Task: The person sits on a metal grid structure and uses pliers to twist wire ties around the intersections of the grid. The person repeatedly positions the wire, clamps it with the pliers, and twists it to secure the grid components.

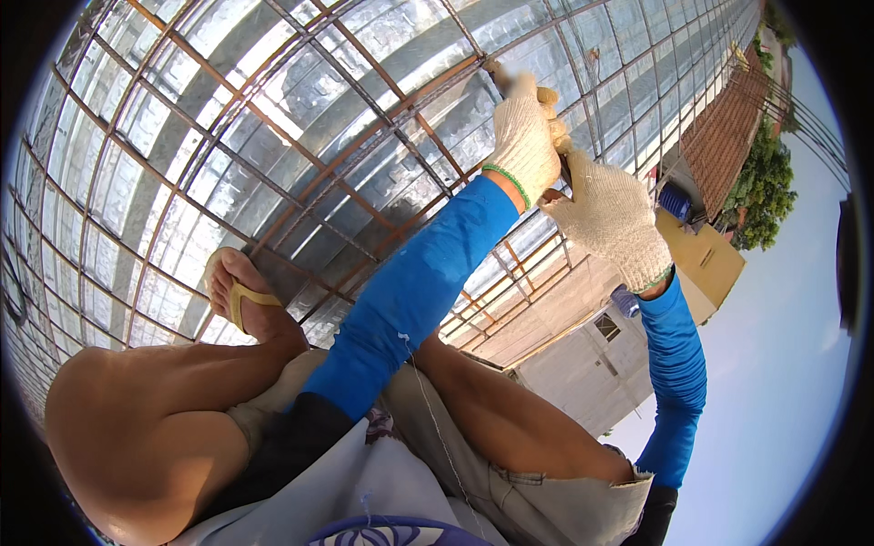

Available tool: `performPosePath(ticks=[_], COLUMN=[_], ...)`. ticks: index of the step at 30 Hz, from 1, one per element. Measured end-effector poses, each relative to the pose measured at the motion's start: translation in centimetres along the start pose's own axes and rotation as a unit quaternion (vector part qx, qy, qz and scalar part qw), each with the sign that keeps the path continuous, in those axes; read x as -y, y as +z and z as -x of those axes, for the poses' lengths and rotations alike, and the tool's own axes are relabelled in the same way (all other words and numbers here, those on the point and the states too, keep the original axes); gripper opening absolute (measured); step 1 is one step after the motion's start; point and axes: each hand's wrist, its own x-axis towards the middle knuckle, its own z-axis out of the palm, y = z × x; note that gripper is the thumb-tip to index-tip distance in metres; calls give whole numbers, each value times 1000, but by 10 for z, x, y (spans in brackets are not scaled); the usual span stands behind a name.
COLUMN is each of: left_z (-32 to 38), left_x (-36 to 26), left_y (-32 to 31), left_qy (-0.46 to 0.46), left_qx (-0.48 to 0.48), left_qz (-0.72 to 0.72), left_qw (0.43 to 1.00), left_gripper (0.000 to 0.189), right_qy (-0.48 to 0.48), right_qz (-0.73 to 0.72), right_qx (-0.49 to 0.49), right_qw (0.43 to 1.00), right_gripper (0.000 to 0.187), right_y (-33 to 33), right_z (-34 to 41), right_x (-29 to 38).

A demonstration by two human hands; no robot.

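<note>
My left hand (524, 133), in a cream knitted glove with a green cuff edge, is closed around a dark tool or bar (565, 170). Its kind cannot be told, as the gloves cover most of it and its upper end is blurred. Just below and to the right, my right hand (604, 215), gloved alike, grips the same dark piece. Beyond my left fingers, the blurred end lies near a crossing of the steel rebar mesh (403, 112). Under the mesh is shiny corrugated metal decking (300, 89).
My foot in a yellow-strapped flip-flop (249, 297) rests on the mesh. A loose white thread (437, 416) hangs from my blue left sleeve. Past the deck's right side are a tiled roof (724, 130), a grey-walled building (580, 382), a tree (761, 194) and overhead cables (809, 123).
</note>
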Motion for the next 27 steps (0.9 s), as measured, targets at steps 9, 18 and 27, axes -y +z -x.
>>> performPosePath(ticks=[9, 18, 27], left_z=[3, 1, -1], left_x=[-9, -1, -10], left_y=[-31, 8, -25], left_qy=[-82, -18, -112], left_qx=[227, -53, 253], left_qz=[145, -4, 188], left_qw=[960, 998, 942], left_gripper=[47, 39, 42], right_qy=[148, 20, 170], right_qz=[-731, 85, -683], right_qx=[256, -48, 250], right_qw=[615, 995, 665], right_gripper=[34, 40, 45], right_y=[25, 14, 1], right_z=[3, 5, -1], right_x=[-13, 6, -3])
